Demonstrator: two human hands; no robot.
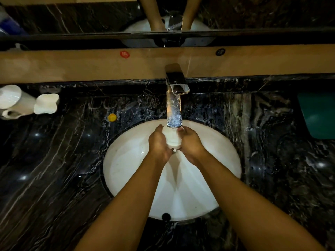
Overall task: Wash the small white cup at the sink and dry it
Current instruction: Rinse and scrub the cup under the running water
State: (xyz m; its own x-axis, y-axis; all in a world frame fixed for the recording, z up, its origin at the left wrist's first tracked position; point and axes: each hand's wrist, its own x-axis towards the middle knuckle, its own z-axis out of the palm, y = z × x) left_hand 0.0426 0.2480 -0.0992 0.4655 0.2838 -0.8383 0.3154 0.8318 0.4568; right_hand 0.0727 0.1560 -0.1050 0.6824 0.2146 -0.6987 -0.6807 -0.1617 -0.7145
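Small white ceramic cup [172,137], under chrome faucet [175,98] at 12 o'clock of oval white sink [126,160], gripped by curled fingers of left hand [159,144] and right hand [190,142].

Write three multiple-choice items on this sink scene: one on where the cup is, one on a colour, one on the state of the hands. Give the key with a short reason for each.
1. Where is the small white cup?
A. On the counter by the yellow thing
B. Over the basin, right under the tap's spout
C. On the ledge below the mirror

2. What colour is the counter around the basin?
A. Plain white
B. Light wood
C. Black marble with pale veins

3. What are the hands doing?
A. Both hold the cup
B. Only the left holds it
C. Both rest on the counter

Key: 1 B, the cup sits just below the tap, above the basin. 2 C, dark veined stone surrounds the white basin. 3 A, the left hand and the right hand wrap the cup from either side.
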